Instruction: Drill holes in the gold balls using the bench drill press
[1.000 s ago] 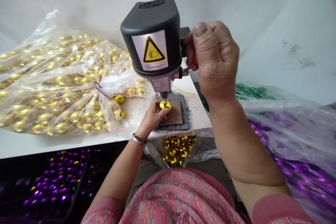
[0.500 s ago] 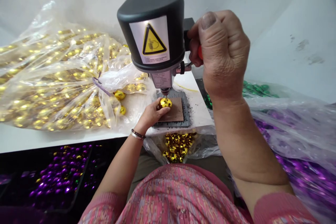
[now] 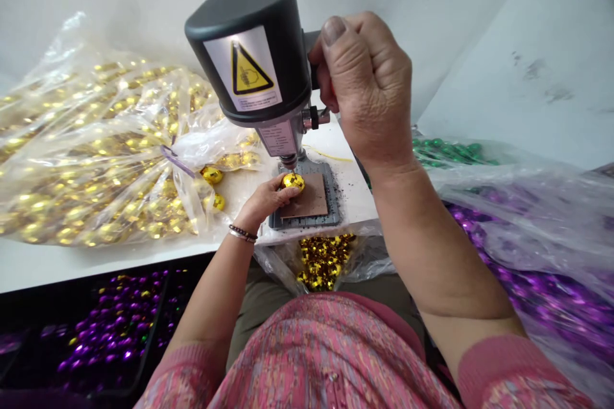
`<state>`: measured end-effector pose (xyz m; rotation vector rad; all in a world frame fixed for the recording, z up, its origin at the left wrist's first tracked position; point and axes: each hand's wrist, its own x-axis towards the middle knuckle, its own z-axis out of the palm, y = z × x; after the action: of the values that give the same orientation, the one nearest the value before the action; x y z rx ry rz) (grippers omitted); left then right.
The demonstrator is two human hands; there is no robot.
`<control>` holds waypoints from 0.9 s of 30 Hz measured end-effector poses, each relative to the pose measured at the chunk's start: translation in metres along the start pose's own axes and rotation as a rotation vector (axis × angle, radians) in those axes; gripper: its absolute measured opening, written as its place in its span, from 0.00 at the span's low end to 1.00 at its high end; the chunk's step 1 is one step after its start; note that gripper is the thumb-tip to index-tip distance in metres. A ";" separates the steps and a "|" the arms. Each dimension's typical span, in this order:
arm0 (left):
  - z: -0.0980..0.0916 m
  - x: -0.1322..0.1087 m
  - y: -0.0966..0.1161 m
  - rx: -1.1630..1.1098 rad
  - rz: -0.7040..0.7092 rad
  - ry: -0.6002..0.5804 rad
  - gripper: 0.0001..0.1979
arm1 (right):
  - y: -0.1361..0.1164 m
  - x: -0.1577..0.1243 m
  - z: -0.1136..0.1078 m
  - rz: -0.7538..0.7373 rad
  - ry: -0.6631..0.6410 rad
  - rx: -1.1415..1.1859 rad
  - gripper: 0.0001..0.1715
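A small bench drill press with a dark motor cover and a yellow warning label stands on the white table. Between thumb and fingers, my left hand holds a shiny gold faceted ball directly below the drill chuck. Under the ball lies a brown board on the grey drill base, with dark crumbs scattered around. My right hand, raised at the machine's right side, is closed round the feed lever, whose red part is mostly hidden by the fingers.
A tied clear bag of gold balls fills the table's left side. Gold balls lie in plastic at the front edge. Purple balls sit in a black tray at lower left. Bags of purple and green balls are at right.
The view has shifted, so the drill press and both hands appear farther left. My left hand still holds the gold ball under the chuck, and my right hand remains closed on the lever.
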<state>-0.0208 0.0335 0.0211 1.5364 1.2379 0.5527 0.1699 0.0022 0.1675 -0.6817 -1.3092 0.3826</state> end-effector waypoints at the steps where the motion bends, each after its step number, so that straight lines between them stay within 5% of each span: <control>1: 0.001 -0.001 0.001 0.032 0.007 0.015 0.21 | 0.001 0.000 0.000 0.000 -0.002 -0.006 0.16; 8: 0.015 -0.009 0.011 0.389 0.062 0.167 0.31 | 0.000 -0.002 0.000 0.031 0.015 -0.029 0.16; 27: 0.022 -0.010 0.000 0.105 0.063 0.119 0.35 | 0.003 -0.055 -0.020 0.030 -0.062 -0.125 0.14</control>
<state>-0.0058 0.0151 0.0159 1.6544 1.3305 0.6368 0.1762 -0.0342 0.1224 -0.8006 -1.3917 0.3509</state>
